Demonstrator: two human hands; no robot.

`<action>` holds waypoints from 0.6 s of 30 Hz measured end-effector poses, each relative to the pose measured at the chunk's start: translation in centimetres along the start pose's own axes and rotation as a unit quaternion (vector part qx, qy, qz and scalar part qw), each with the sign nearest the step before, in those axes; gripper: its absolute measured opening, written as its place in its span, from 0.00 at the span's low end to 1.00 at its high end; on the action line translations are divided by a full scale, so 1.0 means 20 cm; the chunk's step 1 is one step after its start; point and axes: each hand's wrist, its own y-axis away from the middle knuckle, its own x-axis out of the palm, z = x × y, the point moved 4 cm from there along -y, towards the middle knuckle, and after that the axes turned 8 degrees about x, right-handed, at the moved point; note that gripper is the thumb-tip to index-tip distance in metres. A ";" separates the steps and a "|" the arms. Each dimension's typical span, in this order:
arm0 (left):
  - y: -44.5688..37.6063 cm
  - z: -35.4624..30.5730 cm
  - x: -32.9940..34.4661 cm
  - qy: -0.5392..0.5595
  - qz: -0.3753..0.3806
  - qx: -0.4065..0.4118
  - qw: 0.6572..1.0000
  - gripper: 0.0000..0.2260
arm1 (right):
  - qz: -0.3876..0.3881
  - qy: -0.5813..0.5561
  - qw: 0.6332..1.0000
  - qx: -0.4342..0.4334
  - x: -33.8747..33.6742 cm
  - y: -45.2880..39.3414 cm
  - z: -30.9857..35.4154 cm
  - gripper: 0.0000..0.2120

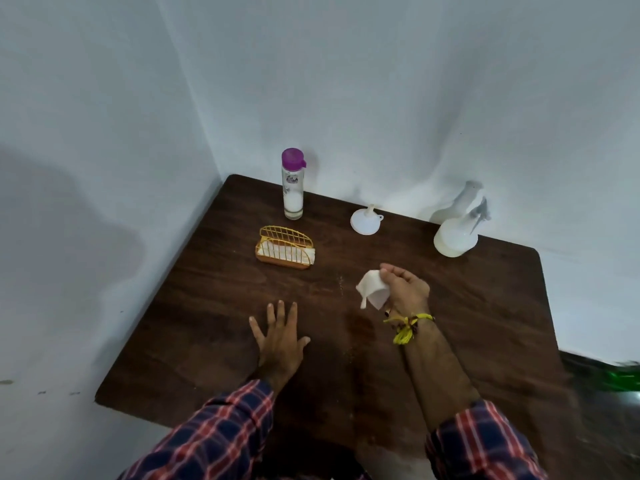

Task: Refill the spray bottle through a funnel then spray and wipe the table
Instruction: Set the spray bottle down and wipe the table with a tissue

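Observation:
My right hand [405, 285] grips a crumpled white tissue [371, 288] just above the middle of the dark wooden table [485, 306]. My left hand [278, 336] lies flat on the table with its fingers spread, nearer the front. A clear spray bottle [455, 233] holding whitish liquid stands at the back right. A white funnel [366, 220] rests upside down at the back centre. A tall clear bottle [293, 188] with a purple cap, partly full of white liquid, stands at the back left.
A yellow wire holder [285, 247] with white tissues sits in front of the tall bottle. White walls close off the table at the back and left. A damp-looking patch [360, 327] shows between my hands. Something green [623, 379] lies beyond the right edge.

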 end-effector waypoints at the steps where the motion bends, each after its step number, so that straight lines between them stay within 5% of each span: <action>1: -0.01 0.00 -0.01 0.002 -0.010 -0.002 1.000 0.34 | 0.009 0.001 1.000 -0.007 0.02 -0.03 0.05 0.06; 5: -0.07 0.02 -0.03 0.008 -0.032 -0.001 0.999 0.32 | -0.036 0.105 0.990 -0.084 0.01 -0.13 0.19 0.05; 8: -0.13 0.05 0.00 0.003 -0.024 0.019 1.000 0.33 | -0.192 0.347 0.890 -0.226 -0.06 -0.15 0.11 0.14; 10: -0.16 0.07 0.06 -0.001 -0.005 0.038 0.999 0.36 | -0.130 0.409 0.847 -0.314 0.00 -0.16 -0.04 0.16; 13: -0.19 0.09 0.15 -0.037 0.021 0.047 0.998 0.38 | -0.008 0.534 0.782 -0.322 0.11 -0.25 -0.30 0.19; 18: -0.23 0.09 0.16 -0.031 0.069 0.041 0.996 0.34 | -0.038 0.630 0.707 -0.318 0.18 -0.41 -0.39 0.23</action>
